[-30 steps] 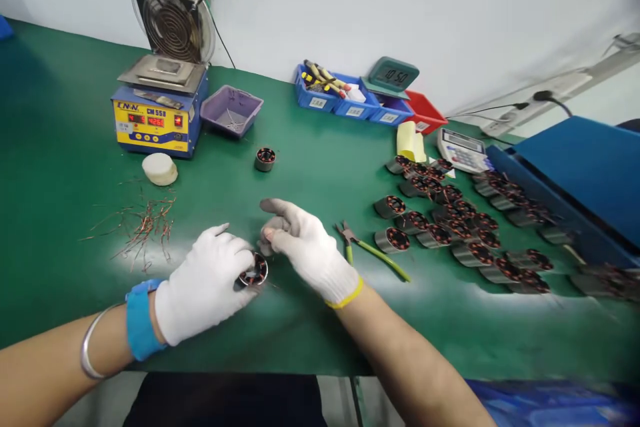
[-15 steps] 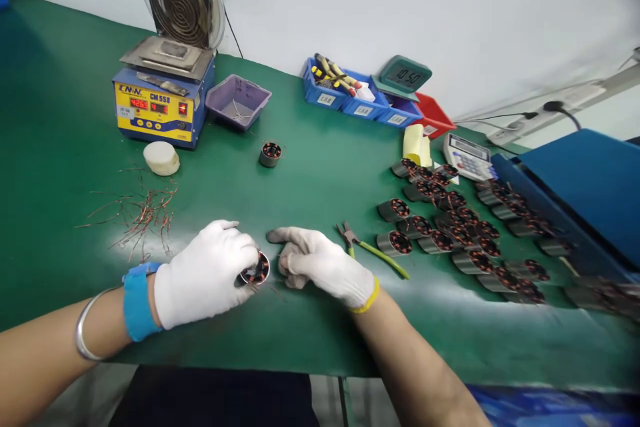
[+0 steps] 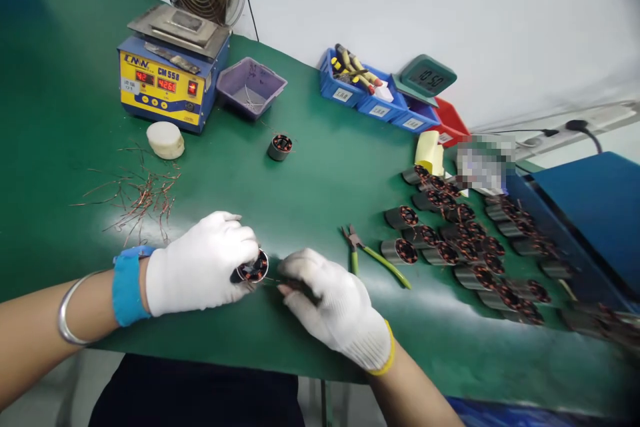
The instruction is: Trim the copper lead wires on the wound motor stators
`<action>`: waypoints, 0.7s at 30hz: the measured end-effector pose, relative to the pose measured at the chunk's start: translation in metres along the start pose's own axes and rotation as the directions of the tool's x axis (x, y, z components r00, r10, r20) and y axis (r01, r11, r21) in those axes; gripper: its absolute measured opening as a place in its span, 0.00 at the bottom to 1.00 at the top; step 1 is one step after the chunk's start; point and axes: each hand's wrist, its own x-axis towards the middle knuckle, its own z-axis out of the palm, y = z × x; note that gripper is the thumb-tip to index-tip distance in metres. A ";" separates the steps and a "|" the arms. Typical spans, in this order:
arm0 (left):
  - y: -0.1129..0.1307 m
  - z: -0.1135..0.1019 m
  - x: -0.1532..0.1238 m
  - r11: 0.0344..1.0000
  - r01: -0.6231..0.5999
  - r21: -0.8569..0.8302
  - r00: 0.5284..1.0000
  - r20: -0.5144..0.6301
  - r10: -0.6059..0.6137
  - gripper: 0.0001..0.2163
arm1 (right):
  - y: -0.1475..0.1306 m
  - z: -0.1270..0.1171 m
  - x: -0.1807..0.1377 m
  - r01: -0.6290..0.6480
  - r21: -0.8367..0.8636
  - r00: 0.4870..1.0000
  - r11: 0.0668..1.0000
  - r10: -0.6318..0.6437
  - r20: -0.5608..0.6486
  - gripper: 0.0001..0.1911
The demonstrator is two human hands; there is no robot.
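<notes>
My left hand (image 3: pixel 200 267), in a white glove with a blue wrist strap, is closed around a small round motor stator (image 3: pixel 253 267) with copper windings, held just above the green mat (image 3: pixel 310 173). My right hand (image 3: pixel 333 307), also gloved, sits right beside it with thumb and fingers pinched at thin copper wire leads coming off the stator. Green-handled cutters (image 3: pixel 373 255) lie on the mat just right of my right hand.
Several wound stators (image 3: pixel 460 233) lie in rows at the right, and one lone stator (image 3: pixel 279 146) stands mid-mat. A blue-yellow solder pot (image 3: pixel 170 73) with a fan, a purple tray (image 3: pixel 251 87), a white puck (image 3: pixel 165 139), copper wire scraps (image 3: pixel 140 197), blue bins (image 3: pixel 370 97) stand behind.
My right hand has dropped from a raised position to the mat and closed in on the stator's wires. The left hand keeps its hold. The view has shifted down and right.
</notes>
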 end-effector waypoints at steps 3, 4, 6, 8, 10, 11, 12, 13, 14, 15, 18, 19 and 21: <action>0.001 -0.004 0.003 1.000 0.006 -0.006 1.000 0.021 -0.006 0.08 | -0.001 -0.001 0.000 -0.122 -0.061 0.992 0.991 0.120 -0.036 0.18; 0.002 -0.006 0.004 1.000 0.011 -0.006 0.999 0.033 -0.011 0.08 | -0.002 0.000 0.001 -0.131 -0.101 0.991 0.986 0.130 -0.017 0.19; 0.005 -0.008 0.005 1.000 0.013 -0.003 0.999 0.046 -0.013 0.10 | -0.005 0.002 0.002 -0.124 -0.158 0.990 0.980 0.132 0.047 0.14; 0.007 -0.008 0.005 1.000 0.008 -0.001 0.997 0.072 -0.008 0.10 | -0.006 0.004 0.005 -0.129 -0.114 0.985 0.985 0.141 0.096 0.11; 0.008 -0.007 0.002 0.998 0.041 -0.039 0.995 0.092 -0.037 0.11 | -0.006 0.005 0.007 -0.174 0.041 0.980 0.984 0.169 0.108 0.08; 0.008 -0.006 0.001 0.991 0.098 -0.095 0.992 0.094 -0.089 0.10 | -0.007 0.005 0.008 -0.203 0.133 0.976 0.970 0.189 0.105 0.07; 0.008 -0.006 0.000 0.963 0.194 -0.184 0.979 0.103 -0.178 0.09 | -0.007 0.004 0.009 -0.223 0.219 0.974 0.950 0.207 0.094 0.07; 0.007 -0.007 -0.001 0.900 0.312 -0.305 0.950 0.121 -0.289 0.13 | -0.007 0.003 0.010 -0.229 0.290 0.973 0.929 0.218 0.071 0.07; 0.006 -0.009 -0.001 0.787 0.432 -0.440 0.900 0.164 -0.403 0.20 | -0.008 0.002 0.010 -0.216 0.344 0.975 0.914 0.218 0.035 0.07; 0.005 -0.011 0.000 0.634 0.526 -0.566 0.842 0.247 -0.479 0.27 | -0.008 0.001 0.010 -0.185 0.380 0.979 0.906 0.203 -0.008 0.08; 0.003 -0.019 0.002 0.229 0.666 -0.710 0.737 0.579 -0.350 0.28 | -0.010 -0.001 0.011 -0.067 0.404 0.986 0.912 0.122 -0.112 0.07; 0.003 -0.021 0.003 0.170 0.686 -0.708 0.723 0.636 -0.268 0.24 | -0.011 -0.001 0.011 -0.055 0.394 0.986 0.917 0.111 -0.121 0.07; 0.007 -0.022 0.003 0.139 0.672 -0.727 0.736 0.636 -0.233 0.20 | -0.011 0.000 0.011 -0.096 0.384 0.985 0.919 0.143 -0.096 0.06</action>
